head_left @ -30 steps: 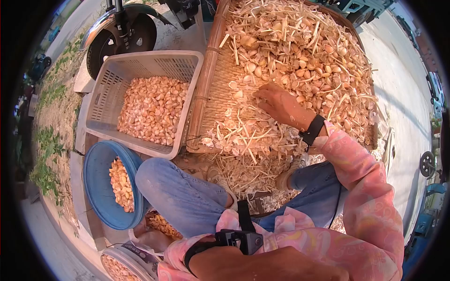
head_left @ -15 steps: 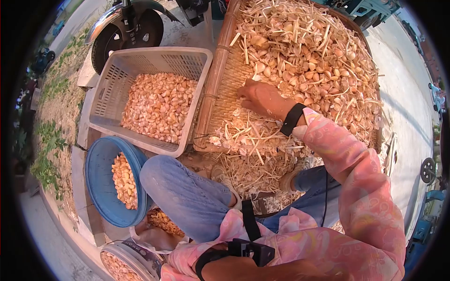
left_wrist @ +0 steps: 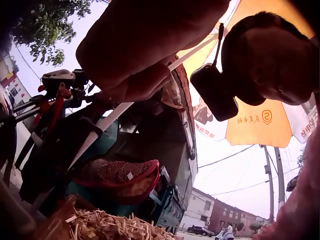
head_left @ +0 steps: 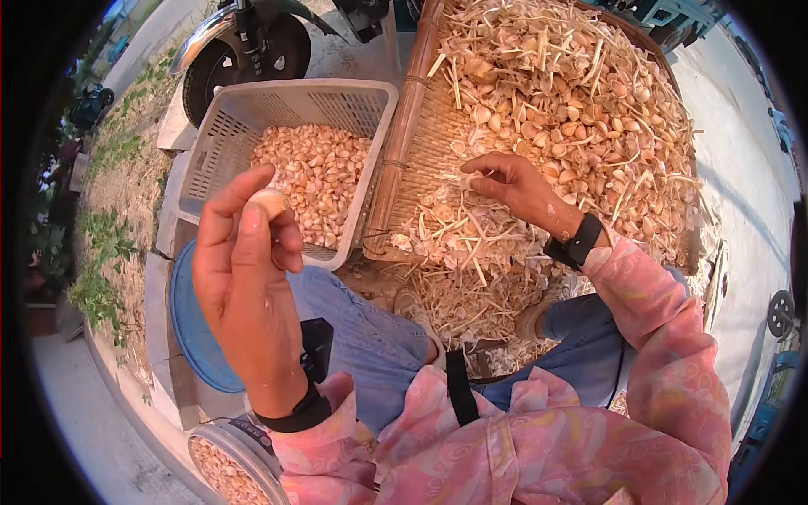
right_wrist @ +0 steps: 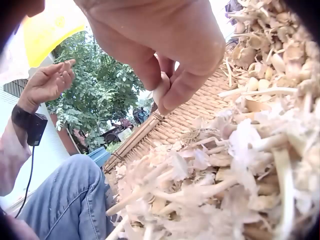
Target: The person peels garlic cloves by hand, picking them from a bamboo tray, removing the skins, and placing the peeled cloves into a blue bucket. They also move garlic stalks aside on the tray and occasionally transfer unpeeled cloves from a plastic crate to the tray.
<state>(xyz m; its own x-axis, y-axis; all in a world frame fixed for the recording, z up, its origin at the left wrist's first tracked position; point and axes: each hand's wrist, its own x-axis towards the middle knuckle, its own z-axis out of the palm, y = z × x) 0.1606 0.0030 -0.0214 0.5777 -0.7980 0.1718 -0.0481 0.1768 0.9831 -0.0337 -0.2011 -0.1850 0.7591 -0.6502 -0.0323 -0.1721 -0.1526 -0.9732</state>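
Note:
In the head view my left hand [head_left: 248,269] is raised in front of the grey crate and blue basin, pinching a pale garlic clove [head_left: 269,202] between thumb and fingers. My right hand [head_left: 526,194] is low over the woven tray [head_left: 421,135], at the edge of the garlic heap [head_left: 581,118]. Between its thumb and fingertips it pinches a small whitish garlic clove [right_wrist: 161,92], best seen in the right wrist view. Dry stalks and papery skins [head_left: 463,227] lie just below that hand. The left wrist view shows the left hand [left_wrist: 135,55] dark against the sky.
To the tray's left stands the grey plastic crate [head_left: 383,109] with many cloves. The blue basin [head_left: 189,337] is partly behind my left arm, and a bucket [head_left: 273,488] of cloves is at the bottom. A wheel [head_left: 290,55] stands beyond the crate. Stalk litter [head_left: 471,307] covers the ground between my feet.
My left hand has swung up from the bottom of the head view to in front of the crate, a clove in its fingers. The right hand moved left, then slightly back right, now pinching a clove.

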